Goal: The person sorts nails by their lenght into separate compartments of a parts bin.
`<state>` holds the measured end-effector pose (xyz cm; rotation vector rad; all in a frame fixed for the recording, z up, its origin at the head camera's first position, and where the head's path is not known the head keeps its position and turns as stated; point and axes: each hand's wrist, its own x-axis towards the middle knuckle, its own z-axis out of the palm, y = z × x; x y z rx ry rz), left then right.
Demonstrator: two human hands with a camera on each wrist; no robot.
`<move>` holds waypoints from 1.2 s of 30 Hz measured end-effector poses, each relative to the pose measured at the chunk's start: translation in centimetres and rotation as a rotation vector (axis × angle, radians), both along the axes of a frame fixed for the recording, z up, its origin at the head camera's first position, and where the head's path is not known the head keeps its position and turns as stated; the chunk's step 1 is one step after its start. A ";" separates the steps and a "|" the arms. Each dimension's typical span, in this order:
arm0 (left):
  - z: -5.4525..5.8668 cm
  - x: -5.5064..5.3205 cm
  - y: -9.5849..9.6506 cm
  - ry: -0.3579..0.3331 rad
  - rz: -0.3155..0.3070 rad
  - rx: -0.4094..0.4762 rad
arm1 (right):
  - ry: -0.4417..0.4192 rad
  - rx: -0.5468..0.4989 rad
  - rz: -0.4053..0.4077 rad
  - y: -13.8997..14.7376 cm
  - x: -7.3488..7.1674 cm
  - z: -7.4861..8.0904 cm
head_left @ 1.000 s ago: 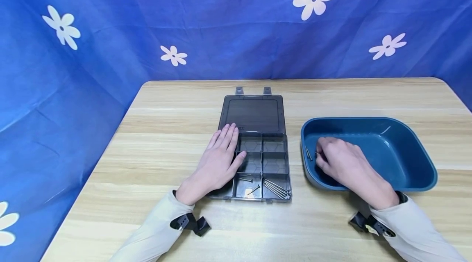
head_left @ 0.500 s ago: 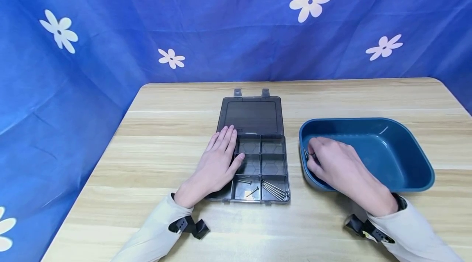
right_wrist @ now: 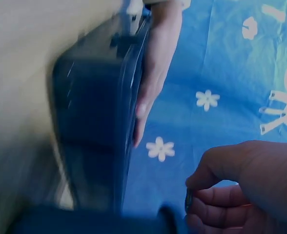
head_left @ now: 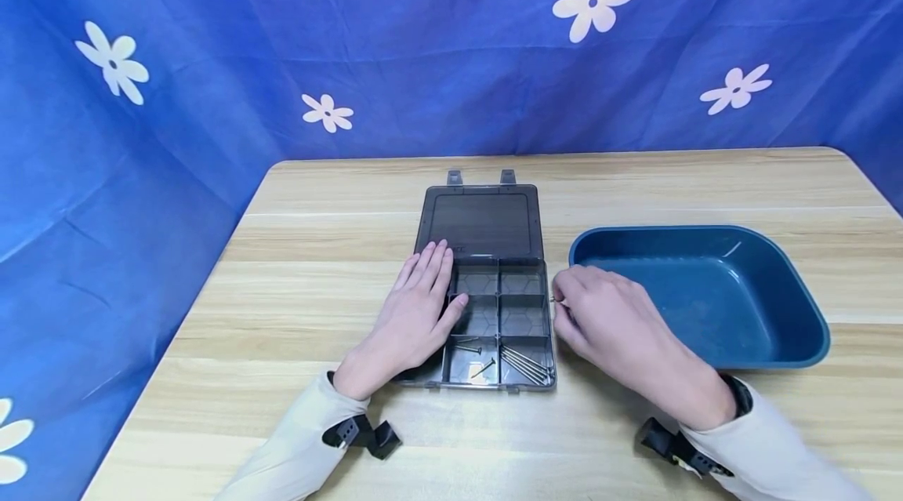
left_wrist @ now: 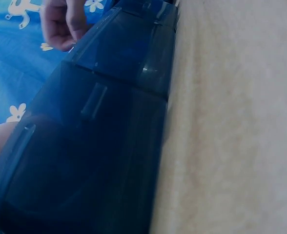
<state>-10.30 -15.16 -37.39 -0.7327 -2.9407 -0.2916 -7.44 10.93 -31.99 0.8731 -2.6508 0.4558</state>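
A smoky grey compartment box point(head_left: 499, 297) lies with its lid folded back on the table. My left hand point(head_left: 405, 313) rests on its left side with fingers straight, covering most of the left column. The front middle compartment holds a few loose screws point(head_left: 483, 368). Several long nails point(head_left: 525, 368) lie in the front right one. My right hand point(head_left: 610, 313) is just right of the box, over the tub's left rim, pinching a small metal screw point(right_wrist: 188, 200) between thumb and fingers. Most of that screw is hidden by the fingers.
A blue plastic tub point(head_left: 734, 360) stands on the right of the wooden table point(head_left: 339, 203), partly covered by my right hand and forearm. The box's grey lid point(head_left: 483, 223) lies toward the back. A blue flowered cloth point(head_left: 451, 38) hangs behind the table.
My right hand has moved left from inside the tub to its left rim, near the box, carrying the screw. My left hand has stayed on the box.
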 end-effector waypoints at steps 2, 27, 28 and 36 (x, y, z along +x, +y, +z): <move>0.0 0.0 0.0 -0.004 0.001 0.002 | -0.015 -0.016 0.043 -1.0 0.4 -0.1; 0.0 0.1 -0.1 -0.005 0.006 -0.003 | 0.039 -0.136 0.277 -5.9 -0.6 -3.8; 0.0 0.2 -0.1 -0.007 0.007 -0.003 | 0.047 -0.152 0.281 -5.9 -0.8 -3.8; 0.0 0.2 -0.1 -0.013 0.005 -0.014 | 0.047 -0.168 0.287 -5.7 -1.6 -3.6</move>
